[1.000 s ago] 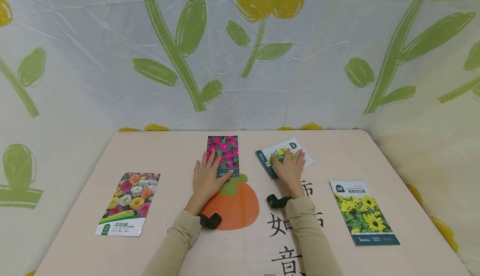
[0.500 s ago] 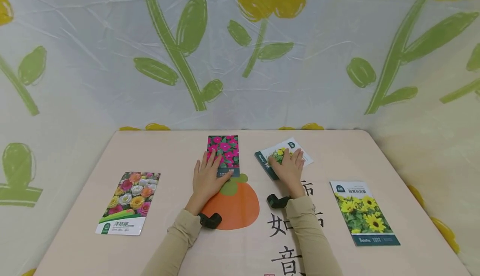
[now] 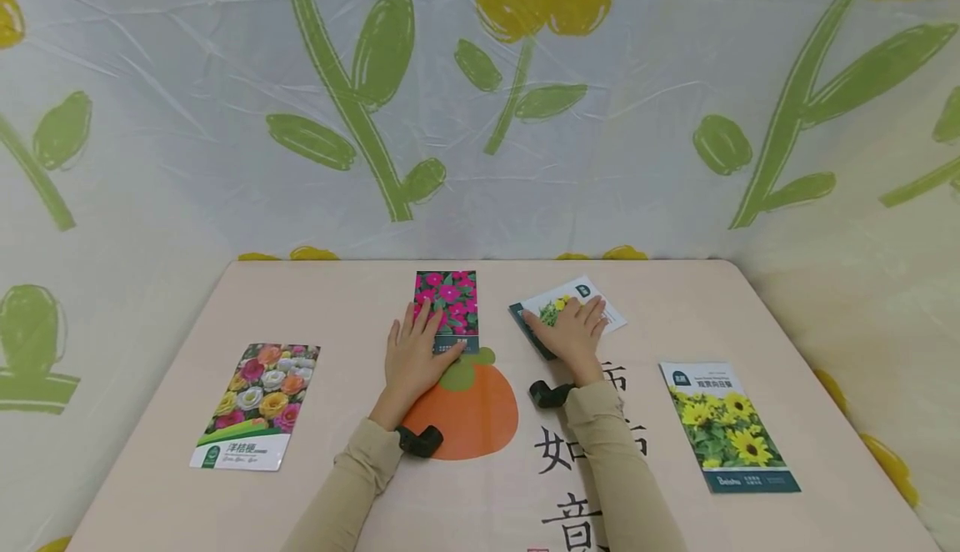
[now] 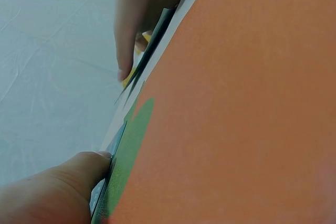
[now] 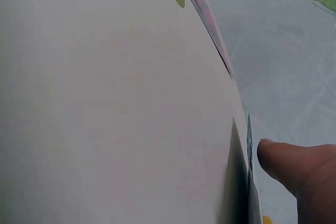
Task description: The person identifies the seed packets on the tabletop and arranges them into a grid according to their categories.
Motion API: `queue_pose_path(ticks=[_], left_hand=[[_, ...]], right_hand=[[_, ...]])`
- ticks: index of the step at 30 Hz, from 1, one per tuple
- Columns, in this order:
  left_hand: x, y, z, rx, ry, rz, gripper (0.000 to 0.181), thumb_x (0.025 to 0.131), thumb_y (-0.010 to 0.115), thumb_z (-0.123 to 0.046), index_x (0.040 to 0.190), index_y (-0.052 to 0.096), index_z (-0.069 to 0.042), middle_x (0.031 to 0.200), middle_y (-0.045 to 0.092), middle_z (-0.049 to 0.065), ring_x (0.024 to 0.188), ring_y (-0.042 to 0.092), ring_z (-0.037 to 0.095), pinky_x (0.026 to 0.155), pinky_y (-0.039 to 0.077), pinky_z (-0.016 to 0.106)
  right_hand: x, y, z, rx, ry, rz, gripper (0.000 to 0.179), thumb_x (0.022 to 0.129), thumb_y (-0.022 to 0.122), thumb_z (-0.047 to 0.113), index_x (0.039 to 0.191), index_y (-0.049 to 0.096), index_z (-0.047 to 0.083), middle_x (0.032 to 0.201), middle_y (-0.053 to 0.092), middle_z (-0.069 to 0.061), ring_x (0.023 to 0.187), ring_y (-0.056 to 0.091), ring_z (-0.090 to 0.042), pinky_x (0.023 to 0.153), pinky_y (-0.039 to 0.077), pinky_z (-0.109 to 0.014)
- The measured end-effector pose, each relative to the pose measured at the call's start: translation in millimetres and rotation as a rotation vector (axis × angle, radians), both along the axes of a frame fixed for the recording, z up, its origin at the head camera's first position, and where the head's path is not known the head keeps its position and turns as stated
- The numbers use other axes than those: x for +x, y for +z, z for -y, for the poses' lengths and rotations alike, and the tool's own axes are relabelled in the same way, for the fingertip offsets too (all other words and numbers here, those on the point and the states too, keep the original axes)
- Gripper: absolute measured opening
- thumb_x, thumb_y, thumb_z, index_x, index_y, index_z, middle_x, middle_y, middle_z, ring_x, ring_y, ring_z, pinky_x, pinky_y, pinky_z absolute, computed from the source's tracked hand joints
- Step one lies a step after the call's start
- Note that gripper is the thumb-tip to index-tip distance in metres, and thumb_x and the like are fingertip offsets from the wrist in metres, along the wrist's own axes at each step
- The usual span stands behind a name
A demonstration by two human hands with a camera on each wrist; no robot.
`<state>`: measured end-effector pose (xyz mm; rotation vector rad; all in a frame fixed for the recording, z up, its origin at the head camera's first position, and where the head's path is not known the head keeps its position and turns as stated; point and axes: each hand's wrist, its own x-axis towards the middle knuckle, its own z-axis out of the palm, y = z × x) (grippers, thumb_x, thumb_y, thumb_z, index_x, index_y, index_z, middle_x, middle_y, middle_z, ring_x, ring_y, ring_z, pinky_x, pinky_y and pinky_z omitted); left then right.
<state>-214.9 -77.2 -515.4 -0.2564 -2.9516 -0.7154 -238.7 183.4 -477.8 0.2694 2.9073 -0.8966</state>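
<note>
We look down on a pale pink table (image 3: 337, 302) with rounded far corners. An orange persimmon (image 3: 468, 414) is printed near its middle, with black characters (image 3: 555, 450) running down beside it on the right. Four packets lie on top. At the left we find the rose packet (image 3: 258, 406), at the right the sunflower packet (image 3: 729, 427). Farther back, the pink packet (image 3: 456, 310) sits straight above the persimmon; right of it, the white packet (image 3: 558, 302) lies askew.
</note>
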Motion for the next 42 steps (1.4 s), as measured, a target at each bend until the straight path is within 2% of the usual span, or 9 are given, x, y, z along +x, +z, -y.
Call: queue_pose_path(ticks=[7, 15, 20, 26, 27, 33, 34, 42], left_hand=[[0.1, -1.6, 0.2, 0.003, -0.001, -0.01, 0.079, 0.092, 0.057, -0.062, 0.152, 0.041, -0.014, 0.162, 0.025, 0.008, 0.151, 0.01, 0.032, 0.119, 0.007, 0.056], [1.0, -1.3, -1.2, 0.006, -0.002, -0.011, 0.079, 0.091, 0.056, -0.063, 0.152, 0.042, -0.015, 0.163, 0.025, 0.008, 0.152, 0.009, 0.031, 0.119, 0.006, 0.056], [0.8, -1.6, -1.4, -0.007, -0.001, -0.008, 0.079, 0.092, 0.056, -0.063, 0.152, 0.041, -0.014, 0.163, 0.024, 0.007, 0.152, 0.008, 0.031, 0.119, 0.005, 0.055], [0.7, -2.0, -1.3, -0.008, 0.001, -0.014, 0.078, 0.092, 0.056, -0.062, 0.152, 0.042, -0.014, 0.163, 0.024, 0.008, 0.151, 0.01, 0.032, 0.119, 0.006, 0.056], [0.7, -2.0, -1.2, -0.007, 0.001, -0.014, 0.078, 0.092, 0.056, -0.062, 0.152, 0.042, -0.014, 0.163, 0.024, 0.008, 0.151, 0.01, 0.032, 0.119, 0.007, 0.056], [0.5, -2.2, -0.8, -0.005, 0.002, -0.017, 0.078, 0.092, 0.056, -0.062, 0.152, 0.042, -0.014, 0.163, 0.025, 0.008, 0.151, 0.01, 0.032, 0.119, 0.006, 0.055], [0.4, -2.2, -0.8, -0.005, 0.002, -0.018, 0.078, 0.092, 0.056, -0.062, 0.152, 0.042, -0.014, 0.163, 0.025, 0.008, 0.151, 0.01, 0.032, 0.119, 0.006, 0.055], [0.2, -1.2, -1.2, -0.01, 0.005, -0.016, 0.079, 0.092, 0.056, -0.063, 0.152, 0.042, -0.014, 0.163, 0.025, 0.009, 0.151, 0.01, 0.032, 0.119, 0.006, 0.055]], right_hand=[[-7.1, -4.1, 6.0, 0.031, -0.057, 0.026, 0.096, 0.097, 0.045, 0.056, 0.149, 0.009, -0.016, 0.152, -0.023, -0.04, 0.141, -0.026, -0.05, 0.113, -0.013, -0.064], [-7.9, -12.4, 7.8, 0.055, -0.084, -0.009, 0.1, 0.095, 0.05, 0.058, 0.149, 0.011, -0.016, 0.152, -0.022, -0.04, 0.142, -0.025, -0.05, 0.113, -0.013, -0.062], [-6.1, -11.5, 7.6, 0.068, -0.065, -0.018, 0.108, 0.091, 0.056, 0.064, 0.149, 0.011, -0.016, 0.152, -0.02, -0.041, 0.142, -0.023, -0.051, 0.115, -0.011, -0.061], [-6.6, -10.9, 7.7, 0.088, -0.029, -0.017, 0.11, 0.089, 0.058, 0.064, 0.151, 0.011, -0.014, 0.154, -0.019, -0.039, 0.144, -0.021, -0.049, 0.116, -0.01, -0.06], [-7.3, -13.3, 6.7, 0.077, -0.02, -0.03, 0.114, 0.087, 0.056, 0.07, 0.151, 0.012, -0.014, 0.154, -0.018, -0.039, 0.144, -0.021, -0.049, 0.116, -0.01, -0.06], [-7.7, -13.1, 6.4, 0.087, 0.022, -0.044, 0.116, 0.086, 0.057, 0.07, 0.151, 0.011, -0.015, 0.154, -0.016, -0.04, 0.144, -0.019, -0.05, 0.116, -0.008, -0.061], [-7.5, -11.1, 7.4, 0.107, 0.026, -0.031, 0.112, 0.088, 0.059, 0.064, 0.151, 0.01, -0.015, 0.154, -0.016, -0.04, 0.145, -0.018, -0.05, 0.116, -0.007, -0.06], [-11.7, -14.6, 4.9, 0.097, 0.105, -0.012, 0.124, 0.083, 0.058, 0.074, 0.153, 0.004, -0.013, 0.155, -0.02, -0.037, 0.144, -0.023, -0.047, 0.116, -0.012, -0.057]])
